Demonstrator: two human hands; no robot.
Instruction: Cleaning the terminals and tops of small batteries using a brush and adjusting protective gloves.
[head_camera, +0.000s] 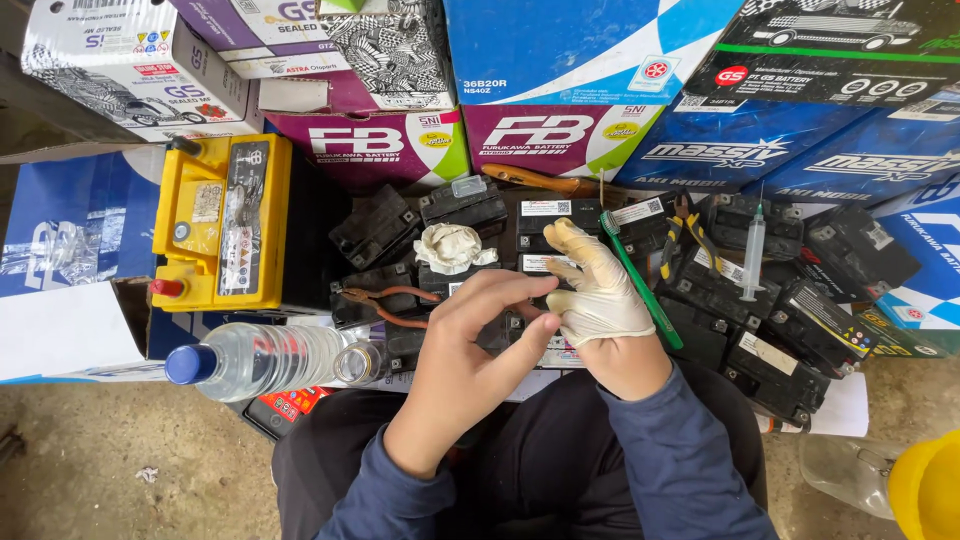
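left hand (470, 350) bare | tugs glove (600, 290) cuff | right hand fingers (563, 235) point away

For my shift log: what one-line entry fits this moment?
left bare hand: pulling at glove cuff | right hand in cream latex glove: fingers up | green toothbrush: beside glove, on small black batteries

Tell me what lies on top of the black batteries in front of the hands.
On the black batteries lie a crumpled rag, pliers, a green toothbrush and a syringe. The hands hide the batteries beneath them.
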